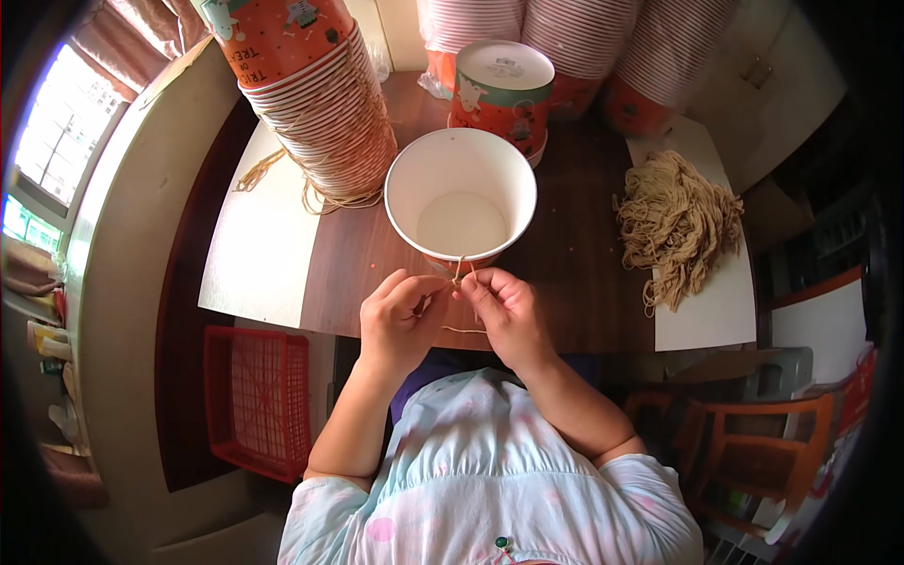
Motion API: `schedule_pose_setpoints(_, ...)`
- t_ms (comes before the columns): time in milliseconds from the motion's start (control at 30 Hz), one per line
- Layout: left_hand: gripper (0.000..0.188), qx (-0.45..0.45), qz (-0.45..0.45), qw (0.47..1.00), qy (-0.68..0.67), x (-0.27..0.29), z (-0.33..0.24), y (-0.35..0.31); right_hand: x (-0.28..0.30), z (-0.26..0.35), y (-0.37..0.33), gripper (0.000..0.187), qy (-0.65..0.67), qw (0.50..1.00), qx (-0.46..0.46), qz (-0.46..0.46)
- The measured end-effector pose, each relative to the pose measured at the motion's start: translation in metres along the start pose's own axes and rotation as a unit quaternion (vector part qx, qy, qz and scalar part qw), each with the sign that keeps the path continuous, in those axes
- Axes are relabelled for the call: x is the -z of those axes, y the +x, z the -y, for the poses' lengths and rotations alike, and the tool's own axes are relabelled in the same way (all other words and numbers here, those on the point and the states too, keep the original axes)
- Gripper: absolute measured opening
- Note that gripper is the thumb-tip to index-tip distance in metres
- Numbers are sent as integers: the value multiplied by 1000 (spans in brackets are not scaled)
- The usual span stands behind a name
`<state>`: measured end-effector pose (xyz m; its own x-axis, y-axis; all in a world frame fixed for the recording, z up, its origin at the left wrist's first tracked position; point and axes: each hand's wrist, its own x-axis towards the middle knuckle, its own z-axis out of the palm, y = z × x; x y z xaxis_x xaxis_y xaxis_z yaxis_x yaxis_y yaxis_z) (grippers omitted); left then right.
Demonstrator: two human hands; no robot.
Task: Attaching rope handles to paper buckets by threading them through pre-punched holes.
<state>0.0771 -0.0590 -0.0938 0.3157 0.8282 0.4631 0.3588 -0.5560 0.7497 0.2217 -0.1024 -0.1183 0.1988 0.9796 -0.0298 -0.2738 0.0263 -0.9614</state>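
An open paper bucket (461,218), white inside, stands upright at the near middle of the table. A thin tan cord (460,270) runs from its near rim down between my hands. My left hand (407,315) pinches the cord from the left, fingertips close against those of my right hand (507,315), which pinches it from the right. A loose length of the cord hangs below the fingers near the table's front edge. Just how the cord is looped or knotted at the fingertips is too small to tell.
A tall stack of nested orange buckets (325,104) with cords stands at the left. Behind my bucket is an upturned bucket (504,94), with wrapped stacks (574,56) farther back. A heap of tan cords (676,221) lies right. A red basket (257,400) sits lower left, a wooden chair (763,452) lower right.
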Motion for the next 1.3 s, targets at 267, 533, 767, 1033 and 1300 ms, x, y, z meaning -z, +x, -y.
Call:
schedule_pose_setpoints(267,21,111,87,975,-172,7,-4,1,-2,0,1,19,-23,998,58,-1)
schedule_pose_setpoints(533,10,157,73,953,-249,0,2,1,4,0,0,19,-83,994,72,10)
schedule_pose_setpoints(767,4,147,45,960,-232,-1,5,-3,1,3,-2,20,-63,996,60,-6)
schedule_pose_setpoints(1033,3,140,31,967,-210,-1,2,-4,1,-10,1,19,-35,996,78,-12)
schedule_pose_setpoints(1300,5,50,4,997,-60,0,-9,-4,1,-2,0,20,-37,997,65,-3)
